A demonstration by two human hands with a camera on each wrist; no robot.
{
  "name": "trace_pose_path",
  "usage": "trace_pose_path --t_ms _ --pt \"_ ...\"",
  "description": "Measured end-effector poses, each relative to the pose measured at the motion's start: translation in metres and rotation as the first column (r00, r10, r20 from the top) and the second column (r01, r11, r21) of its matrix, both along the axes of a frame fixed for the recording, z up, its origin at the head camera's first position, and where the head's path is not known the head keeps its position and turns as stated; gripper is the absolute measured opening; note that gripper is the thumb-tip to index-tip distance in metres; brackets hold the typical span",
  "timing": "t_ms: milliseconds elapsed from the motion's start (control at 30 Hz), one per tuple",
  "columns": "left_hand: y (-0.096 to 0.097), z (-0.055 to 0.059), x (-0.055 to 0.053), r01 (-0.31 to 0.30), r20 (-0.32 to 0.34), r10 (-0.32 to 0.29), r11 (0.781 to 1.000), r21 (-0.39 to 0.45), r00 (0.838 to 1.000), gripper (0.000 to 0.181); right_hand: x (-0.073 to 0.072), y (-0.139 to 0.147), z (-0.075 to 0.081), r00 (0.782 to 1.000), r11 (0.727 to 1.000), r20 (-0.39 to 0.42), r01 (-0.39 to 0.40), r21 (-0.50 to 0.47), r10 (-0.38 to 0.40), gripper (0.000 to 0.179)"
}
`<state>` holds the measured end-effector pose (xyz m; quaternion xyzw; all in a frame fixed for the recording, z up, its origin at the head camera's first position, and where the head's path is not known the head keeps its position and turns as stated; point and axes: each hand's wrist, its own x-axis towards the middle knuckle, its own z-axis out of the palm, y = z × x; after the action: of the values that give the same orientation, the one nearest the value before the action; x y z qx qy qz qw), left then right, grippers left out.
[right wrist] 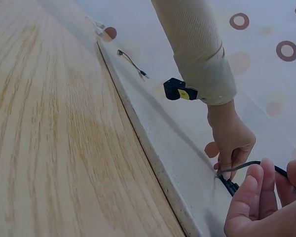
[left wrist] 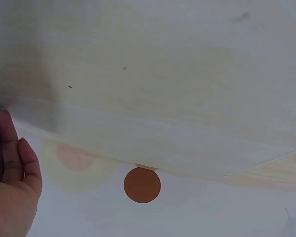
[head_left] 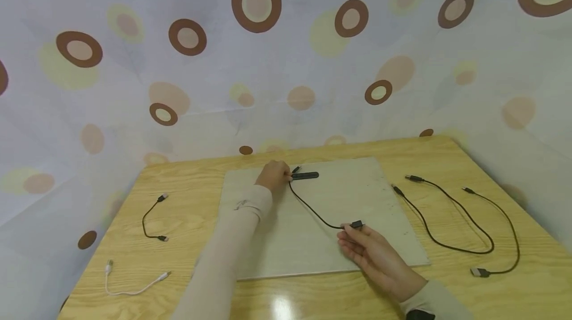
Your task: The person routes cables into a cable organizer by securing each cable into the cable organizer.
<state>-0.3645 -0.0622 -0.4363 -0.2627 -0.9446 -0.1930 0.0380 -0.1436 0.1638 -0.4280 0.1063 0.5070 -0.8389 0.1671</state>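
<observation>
Over the board [head_left: 321, 250], the left hand [head_left: 273, 175] pinches a black cable [head_left: 309, 206] near one end, beside a black strip [head_left: 308, 175] toward the board's far edge. The right hand [head_left: 377, 259] grips the other end, toward the board's right edge. Only the right wrist view (the left barely catches its hand) shows a small device [right wrist: 180, 90] at the left sleeve [right wrist: 204, 74].

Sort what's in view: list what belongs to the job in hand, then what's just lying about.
Likely in the job, judging by the hands:
held black cable, between left hand and right hand
flat black strip, at the left hand
pale board, beneath

Apparently just lying about:
short black cable, left of board
white cable, also left
looped black cable, right of board
far-right black cable
</observation>
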Motion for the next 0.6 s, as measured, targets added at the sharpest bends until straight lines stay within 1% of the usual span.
trace_pose_path --t_ms 67,167,267,400,500,600 --pt "0.000 -0.002 0.001 -0.011 0.009 0.011 1.000 0.004 1.000 0.010 0.000 0.000 0.001 1.000 1.000 -0.002 -0.009 0.008 0.009 0.014" --pt "0.000 -0.002 0.001 -0.014 0.002 0.014 1.000 0.006 1.000 0.011 0.000 0.002 0.002 1.000 0.999 0.001 0.004 0.032 -0.004 0.014" --pt "0.002 -0.002 0.001 -0.024 -0.021 0.024 1.000 0.000 0.999 0.011 -0.001 0.005 0.004 1.000 0.998 -0.004 0.017 0.052 -0.017 0.014" --pt "0.006 0.000 0.001 -0.040 -0.047 0.039 0.999 -0.009 0.998 0.020 -0.002 0.010 0.006 1.000 0.998 -0.013 0.022 0.067 -0.021 0.014" --pt "0.008 -0.004 0.001 -0.060 -0.051 0.059 0.998 -0.004 0.997 0.021 -0.002 0.011 0.004 1.000 0.997 -0.009 0.014 0.071 -0.013 0.015" --pt "0.009 -0.011 0.003 -0.077 -0.050 0.078 0.997 0.019 0.996 0.021 0.001 0.014 0.001 1.000 0.997 -0.005 0.012 0.082 -0.011 0.018"
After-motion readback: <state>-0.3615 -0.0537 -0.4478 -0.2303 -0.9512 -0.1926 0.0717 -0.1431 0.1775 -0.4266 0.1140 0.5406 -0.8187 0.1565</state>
